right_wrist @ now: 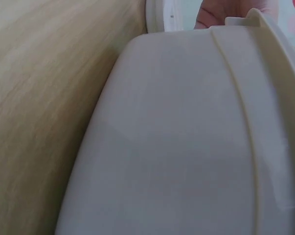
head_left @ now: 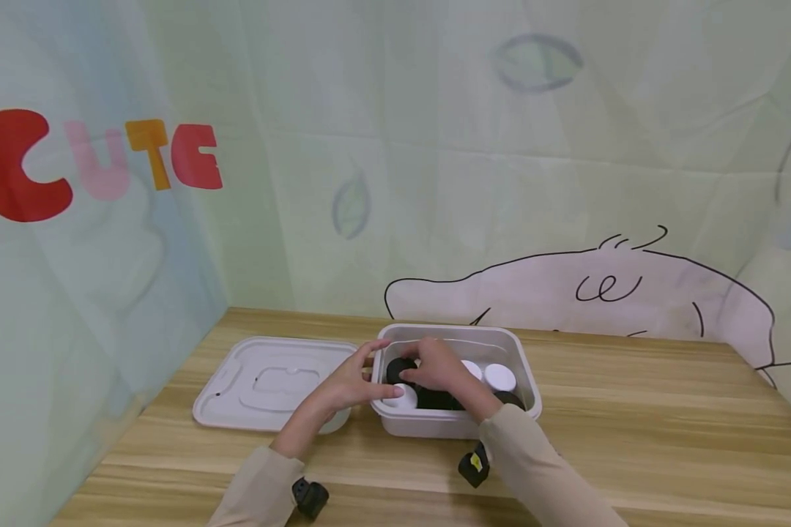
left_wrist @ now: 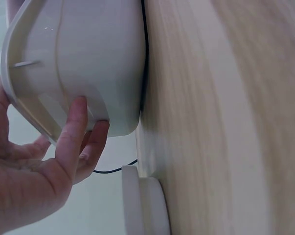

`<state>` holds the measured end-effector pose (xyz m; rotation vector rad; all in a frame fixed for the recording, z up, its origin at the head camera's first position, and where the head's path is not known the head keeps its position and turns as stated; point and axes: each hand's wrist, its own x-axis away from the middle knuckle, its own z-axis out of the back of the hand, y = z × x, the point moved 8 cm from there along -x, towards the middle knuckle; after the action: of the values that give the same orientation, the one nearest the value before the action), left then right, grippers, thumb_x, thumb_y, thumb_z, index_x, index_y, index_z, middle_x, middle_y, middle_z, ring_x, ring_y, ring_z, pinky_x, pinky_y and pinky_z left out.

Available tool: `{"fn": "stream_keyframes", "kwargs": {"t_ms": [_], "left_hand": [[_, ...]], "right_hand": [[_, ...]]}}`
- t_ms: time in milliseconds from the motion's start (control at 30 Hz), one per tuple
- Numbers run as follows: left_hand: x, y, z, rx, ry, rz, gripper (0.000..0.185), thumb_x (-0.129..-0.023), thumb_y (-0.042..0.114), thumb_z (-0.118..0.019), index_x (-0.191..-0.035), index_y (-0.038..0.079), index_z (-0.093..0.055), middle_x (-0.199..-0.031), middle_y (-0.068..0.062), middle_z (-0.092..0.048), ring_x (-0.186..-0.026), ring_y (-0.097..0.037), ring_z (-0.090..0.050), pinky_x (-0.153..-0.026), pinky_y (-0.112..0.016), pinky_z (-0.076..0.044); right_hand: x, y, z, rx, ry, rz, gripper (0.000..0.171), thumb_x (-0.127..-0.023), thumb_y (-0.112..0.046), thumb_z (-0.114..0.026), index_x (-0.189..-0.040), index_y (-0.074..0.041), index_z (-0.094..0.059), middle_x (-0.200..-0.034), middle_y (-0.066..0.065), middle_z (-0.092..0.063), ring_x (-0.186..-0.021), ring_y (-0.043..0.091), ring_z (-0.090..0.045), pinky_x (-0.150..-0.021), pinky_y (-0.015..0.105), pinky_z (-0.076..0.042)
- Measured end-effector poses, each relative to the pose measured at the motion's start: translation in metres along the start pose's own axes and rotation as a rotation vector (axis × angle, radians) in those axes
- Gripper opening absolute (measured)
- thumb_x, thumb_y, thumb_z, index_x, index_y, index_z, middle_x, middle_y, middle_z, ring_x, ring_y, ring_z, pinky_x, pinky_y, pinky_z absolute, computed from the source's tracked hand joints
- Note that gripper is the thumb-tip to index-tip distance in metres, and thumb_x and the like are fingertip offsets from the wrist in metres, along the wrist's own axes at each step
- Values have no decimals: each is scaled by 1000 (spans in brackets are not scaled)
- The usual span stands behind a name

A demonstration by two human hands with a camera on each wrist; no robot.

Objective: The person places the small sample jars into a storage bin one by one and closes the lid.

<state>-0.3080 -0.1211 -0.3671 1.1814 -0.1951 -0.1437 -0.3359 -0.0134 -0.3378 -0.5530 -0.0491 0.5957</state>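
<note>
A white plastic bin (head_left: 428, 424) (left_wrist: 88, 58) (right_wrist: 186, 147) stands on the wooden table (head_left: 633, 424). In it lie several round jars, some black (head_left: 435, 400), some with white caps (head_left: 499, 377). My left hand (head_left: 349, 382) (left_wrist: 49, 166) holds the bin's near left corner, its fingers (left_wrist: 74, 132) against the outer wall and its thumb over the rim by a white cap (head_left: 403, 397). My right hand (head_left: 435, 368) reaches down into the bin, fingers curled over a black jar (head_left: 399, 368) that it mostly hides. The right wrist view shows only the bin's outer wall.
The bin's flat white lid (head_left: 270, 380) (left_wrist: 147, 205) (right_wrist: 159, 14) lies on the table just left of the bin. Printed fabric walls close in the table at the back and on both sides. Bare tabletop stretches to the right of the bin.
</note>
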Motion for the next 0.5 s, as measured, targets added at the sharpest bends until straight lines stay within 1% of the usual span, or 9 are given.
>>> {"fn": "stream_keyframes", "kwargs": {"t_ms": [100,167,267,333,400,500], "left_hand": [[-1,2,-1,5,-11,-7,81,-72,19,-78,-139,13,-33,-131,-25,-41,-109,-35,-53,-78,-40,-49],[-1,3,-2,9,-23,-10,80,-74,20,-76,-140,12,-31,-132,-26,-40,-109,-35,-53,-76,-39,-50],[1,4,2,28,-33,-10,77,-78,23,-73,-141,12,-29,-133,-26,-39,-110,-34,-52,-72,-38,-50],[2,5,9,45,-31,-12,76,-80,23,-71,-141,11,-27,-134,-27,-37,-113,-37,-49,-72,-39,-51],[5,6,18,60,-21,-13,74,-81,23,-69,-141,11,-27,-135,-27,-35,-117,-39,-46,-74,-41,-51],[9,7,34,41,-7,-26,72,-83,24,-67,-141,10,-26,-137,-28,-32,-119,-41,-42,-78,-43,-50]], "right_hand": [[2,4,2,-33,9,-22,29,-82,-13,-66,-107,2,-65,-106,17,-64,-99,27,-59,-88,43,-45],[3,6,5,-87,20,-43,33,-83,-14,-65,-111,3,-62,-110,18,-62,-93,27,-61,-86,42,-46],[5,6,11,-159,54,-53,37,-85,-15,-63,-116,4,-59,-114,19,-60,-95,28,-61,-87,42,-46],[6,3,16,-196,77,-50,37,-85,-17,-62,-117,3,-59,-116,19,-60,-99,29,-61,-87,41,-45],[8,-3,21,-223,97,-42,39,-86,-19,-61,-119,1,-58,-119,17,-58,-108,29,-56,-89,42,-44],[10,-15,27,-276,116,-20,41,-88,-20,-59,-123,-1,-55,-124,14,-56,-110,28,-55,-91,41,-44]]}}
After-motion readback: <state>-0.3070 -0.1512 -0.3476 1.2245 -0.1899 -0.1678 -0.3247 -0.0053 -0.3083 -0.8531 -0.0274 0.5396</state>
